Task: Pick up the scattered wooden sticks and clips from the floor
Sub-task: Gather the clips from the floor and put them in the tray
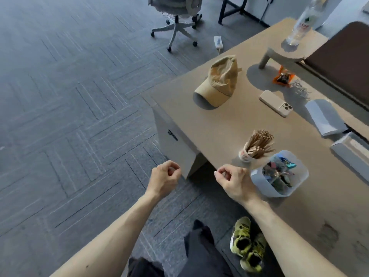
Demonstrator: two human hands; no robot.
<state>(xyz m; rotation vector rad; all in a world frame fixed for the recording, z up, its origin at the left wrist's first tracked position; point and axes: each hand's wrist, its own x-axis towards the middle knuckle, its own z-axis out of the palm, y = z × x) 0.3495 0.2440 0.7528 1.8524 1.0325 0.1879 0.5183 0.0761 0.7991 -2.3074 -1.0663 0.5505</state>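
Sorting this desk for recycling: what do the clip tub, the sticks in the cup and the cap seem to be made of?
Tub: likely translucent, frosted plastic; the clips show dimly through its wall.
Sticks: pale bare wood, matt, with squared ends.
Cap: tan woven cloth, perhaps cotton, matt and creased.

There is 1 cap [219, 80], 1 phone [276, 103], 1 bottle [301, 23], 1 cup of sticks [245, 155], 1 tub of clips [261, 183].
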